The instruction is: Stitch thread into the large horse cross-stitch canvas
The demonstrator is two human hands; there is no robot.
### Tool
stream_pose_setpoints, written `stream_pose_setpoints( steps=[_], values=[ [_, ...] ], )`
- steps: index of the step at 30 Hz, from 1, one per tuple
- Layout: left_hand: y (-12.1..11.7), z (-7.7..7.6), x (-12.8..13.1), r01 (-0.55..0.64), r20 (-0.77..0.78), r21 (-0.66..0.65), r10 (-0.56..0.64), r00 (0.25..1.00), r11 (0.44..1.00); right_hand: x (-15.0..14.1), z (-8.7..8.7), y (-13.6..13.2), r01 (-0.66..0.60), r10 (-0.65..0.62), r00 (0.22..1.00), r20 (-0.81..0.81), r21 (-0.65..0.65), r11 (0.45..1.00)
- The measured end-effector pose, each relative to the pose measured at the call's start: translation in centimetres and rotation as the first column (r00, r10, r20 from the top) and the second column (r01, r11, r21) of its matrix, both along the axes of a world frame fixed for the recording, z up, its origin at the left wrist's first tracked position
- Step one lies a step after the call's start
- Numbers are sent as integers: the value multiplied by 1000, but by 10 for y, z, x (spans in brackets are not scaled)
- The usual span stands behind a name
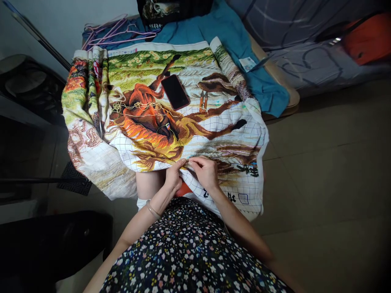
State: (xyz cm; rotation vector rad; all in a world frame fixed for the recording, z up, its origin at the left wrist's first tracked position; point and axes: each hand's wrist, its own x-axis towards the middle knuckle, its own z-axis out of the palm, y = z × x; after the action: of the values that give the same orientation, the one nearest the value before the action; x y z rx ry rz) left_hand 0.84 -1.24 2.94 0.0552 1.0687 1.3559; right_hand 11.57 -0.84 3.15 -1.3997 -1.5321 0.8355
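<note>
A large cross-stitch cloth [195, 134] with a horse picture lies spread over a table and hangs into my lap. My left hand [173, 178] grips the cloth's near edge, thumb on top and fingers curled under it. My right hand [205, 171] pinches at the same spot on the cloth, fingertips pressed together; whatever is between them is too small to make out. The two hands nearly touch. Loose yellow thread [137, 108] lies tangled on the horse's head.
A dark phone [175, 92] and small orange-handled snips [203, 101] lie on the cloth. A teal cloth [232, 36] and pink hangers [116, 30] sit at the far end. A bed with an orange object [369, 38] is at the right; tiled floor [330, 162] surrounds the table.
</note>
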Motion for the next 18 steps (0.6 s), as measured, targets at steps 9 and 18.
stream_pose_setpoints(
  steps=[9,18],
  values=[
    [-1,-1,0,-2,-4,5,2,1000,1000,-3,-4,1,22,-22,1000,10,-84,996],
    [-3,-1,1,-26,-45,31,28,999,999,-28,39,13,-67,182,735,653,-197,978]
  ],
)
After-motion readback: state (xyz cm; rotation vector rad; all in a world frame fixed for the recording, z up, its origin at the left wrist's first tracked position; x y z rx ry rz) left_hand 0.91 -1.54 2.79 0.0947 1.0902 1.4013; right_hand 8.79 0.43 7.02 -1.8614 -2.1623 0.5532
